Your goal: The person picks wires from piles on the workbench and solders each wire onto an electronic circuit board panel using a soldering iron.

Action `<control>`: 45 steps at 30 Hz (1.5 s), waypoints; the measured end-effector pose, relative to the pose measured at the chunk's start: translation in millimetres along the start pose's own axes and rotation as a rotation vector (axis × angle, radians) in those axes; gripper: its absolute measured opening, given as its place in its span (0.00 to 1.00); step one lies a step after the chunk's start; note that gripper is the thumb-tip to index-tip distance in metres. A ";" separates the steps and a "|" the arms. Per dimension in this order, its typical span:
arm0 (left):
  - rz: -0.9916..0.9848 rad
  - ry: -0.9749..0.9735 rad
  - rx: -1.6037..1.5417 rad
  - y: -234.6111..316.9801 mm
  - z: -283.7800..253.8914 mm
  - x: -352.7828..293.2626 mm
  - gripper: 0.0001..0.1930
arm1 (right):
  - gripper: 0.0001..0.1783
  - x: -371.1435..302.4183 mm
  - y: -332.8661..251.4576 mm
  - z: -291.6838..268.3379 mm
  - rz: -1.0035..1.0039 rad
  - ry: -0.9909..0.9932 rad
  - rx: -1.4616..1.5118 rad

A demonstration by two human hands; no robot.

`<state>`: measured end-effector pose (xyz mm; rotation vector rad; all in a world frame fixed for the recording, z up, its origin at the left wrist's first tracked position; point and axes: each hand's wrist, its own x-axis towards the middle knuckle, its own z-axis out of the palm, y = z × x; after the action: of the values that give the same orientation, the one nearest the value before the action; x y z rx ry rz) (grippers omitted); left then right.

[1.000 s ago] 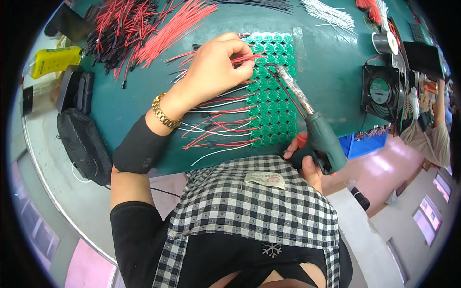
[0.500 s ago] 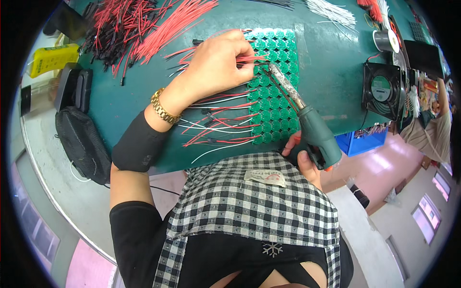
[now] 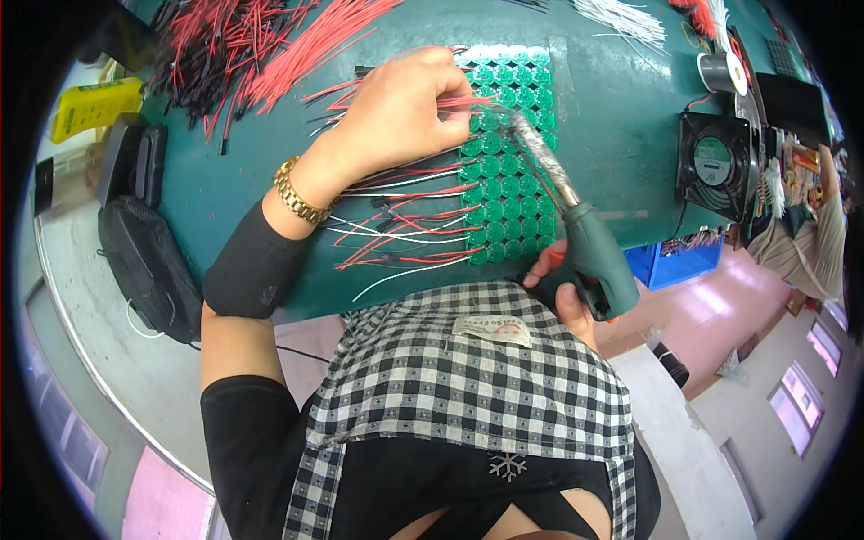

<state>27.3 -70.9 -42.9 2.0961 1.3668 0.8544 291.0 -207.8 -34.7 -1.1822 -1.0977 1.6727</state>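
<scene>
A panel of small round green circuit boards (image 3: pixel 510 216) lies on the green work mat. Red, white and black wires (image 3: pixel 405 216) stretch leftward from its left edge. My left hand (image 3: pixel 405 106) is closed over the panel's upper left side, pinching red wires (image 3: pixel 463 102) whose ends reach over the boards. Low at the panel's right, my right hand (image 3: pixel 567 301) grips the dark green handle of a soldering gun (image 3: pixel 596 252). The gun's metal barrel slants up to the left, its tip over the boards just right of the wire ends. Whether the tip touches a board I cannot tell.
Piles of red and black wires (image 3: pixel 225 54) lie at the far left, white wires (image 3: pixel 621 22) at the far right. A solder spool (image 3: pixel 723 75) and black fan (image 3: pixel 717 166) stand right. A black mesh pouch (image 3: pixel 148 270) sits left; a blue bin (image 3: pixel 675 263) is beyond the mat's right edge.
The soldering gun's tip has shifted slightly right over the panel. My left hand still pinches the red wires in about the same place. The whole view has moved a little.
</scene>
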 end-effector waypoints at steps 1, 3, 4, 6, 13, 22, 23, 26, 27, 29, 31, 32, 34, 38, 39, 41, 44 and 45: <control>0.030 0.014 0.007 -0.8 0.8 -0.1 0.05 | 0.33 -4.2 0.7 1.3 0.023 0.055 0.065; 0.009 0.004 0.000 0.0 -1.3 -1.0 0.05 | 0.36 -7.1 -9.5 7.3 0.026 0.098 0.068; -0.012 -0.006 -0.008 0.1 -3.1 -1.6 0.04 | 0.39 -6.8 -13.4 9.6 0.029 0.142 0.070; -0.019 -0.008 -0.011 -0.6 -5.1 -2.0 0.04 | 0.40 -6.7 -16.3 3.2 -0.003 0.126 0.041; -0.043 -0.016 -0.017 1.0 -8.9 0.7 0.04 | 0.24 0.6 -31.6 5.2 -0.112 0.062 -0.062; -0.024 -0.016 0.031 -0.3 -16.5 3.0 0.05 | 0.26 -2.2 -13.4 2.3 -0.079 0.081 0.009; -0.023 -0.017 0.035 0.4 -18.2 2.8 0.05 | 0.27 -1.4 -12.1 2.3 -0.078 0.079 0.035; -0.020 -0.067 0.036 0.5 -25.3 1.7 0.05 | 0.26 2.8 -14.7 2.0 -0.071 0.059 0.032; 0.015 -0.006 -0.006 0.8 -26.8 0.5 0.04 | 0.26 2.9 -14.5 1.6 -0.069 0.061 0.030; 0.094 0.112 -0.013 -0.2 -29.9 -3.2 0.05 | 0.26 2.4 -11.3 0.6 -0.067 0.047 0.130; 0.058 0.088 -0.041 8.7 -35.6 -7.9 0.06 | 0.26 1.7 -0.4 -6.0 -0.067 0.018 0.138; 0.021 0.066 -0.069 14.8 -38.1 -9.8 0.06 | 0.26 0.8 2.9 -8.4 -0.067 -0.013 0.144; 0.033 0.006 0.011 23.9 -38.1 -15.9 0.06 | 0.25 1.6 4.8 -6.5 -0.064 -0.036 0.106; -0.221 -0.001 -0.184 24.9 -17.2 -22.4 0.04 | 0.23 3.9 13.5 -7.8 -0.097 -0.071 0.019; -0.222 -0.022 -0.162 23.0 -14.2 -22.0 0.04 | 0.23 4.5 13.5 -7.4 -0.094 -0.070 0.019; -0.188 0.003 -0.114 19.2 -9.6 -22.4 0.04 | 0.23 6.4 10.2 -5.1 -0.096 -0.061 0.001; -0.215 -0.001 -0.108 14.5 -7.1 -23.4 0.04 | 0.23 8.0 4.8 -3.5 -0.085 -0.081 -0.055; -0.216 -0.003 -0.110 13.3 -5.9 -23.4 0.04 | 0.23 8.9 2.5 -1.6 -0.083 -0.079 -0.054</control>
<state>24.2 -97.2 -35.2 1.8275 1.4782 0.8157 290.0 -200.0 -39.8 -1.0973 -1.2316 1.6470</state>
